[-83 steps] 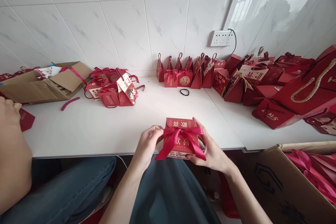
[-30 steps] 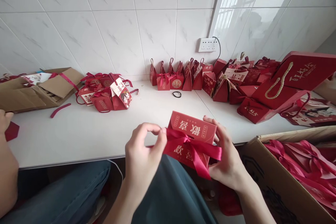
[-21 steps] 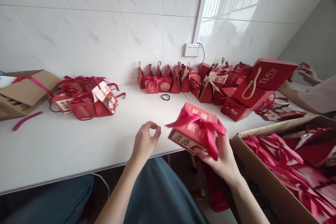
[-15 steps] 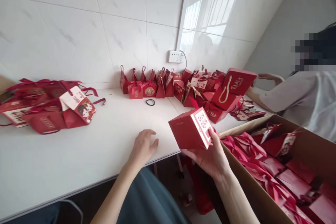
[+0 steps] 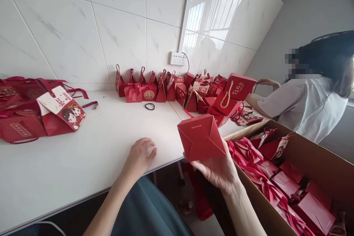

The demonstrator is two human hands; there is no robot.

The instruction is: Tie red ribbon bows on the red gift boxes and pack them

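Note:
In my right hand [image 5: 217,171] is a small red gift box [image 5: 201,138], held up over the table's front edge with a folded, creased face towards me. My thumb lies along its lower edge; the other fingers are mostly hidden behind it. My left hand [image 5: 142,155] rests at the white table's [image 5: 83,169] edge, holding nothing, fingers loosely curved and thumb apart. Beyond my left hand lies a black hair tie [image 5: 149,106]. Just right of my right hand stands a cardboard carton [image 5: 306,138] with several red gift boxes and ribbons [image 5: 250,149] inside.
Several red boxes with ribbons [image 5: 52,114] lie at the left. A row of red boxes [image 5: 149,92] stands along the tiled wall, below a power socket [image 5: 177,58]. A larger red box with a rope handle [image 5: 233,92] sits at the right, near another person [image 5: 304,103].
My right hand has turned the gift box, so its white printed side is out of sight and the folded face shows. The view has shifted right. My left hand stays by the table edge.

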